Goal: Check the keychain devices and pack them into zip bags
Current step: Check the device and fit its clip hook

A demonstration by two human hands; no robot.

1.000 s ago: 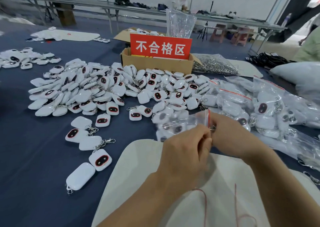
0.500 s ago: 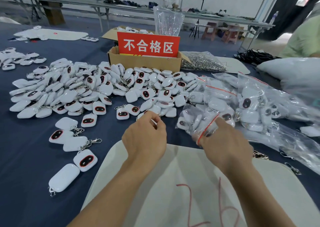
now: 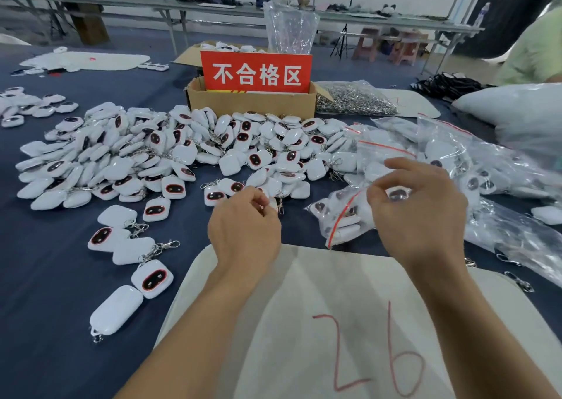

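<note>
Left hand (image 3: pixel 244 226) fingers pinch a keychain device (image 3: pixel 272 205) beside the filled zip bag (image 3: pixel 343 219); right hand (image 3: pixel 418 219) fingers spread loosely above it, which could spill if unsealed.

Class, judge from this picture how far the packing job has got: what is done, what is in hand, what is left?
Done: filled zip bags lie heaped at the right. In hand: the left hand pinches one keychain device; whether the right hand holds a bag is unclear. Left: a large loose pile of devices lies unbagged.
</note>
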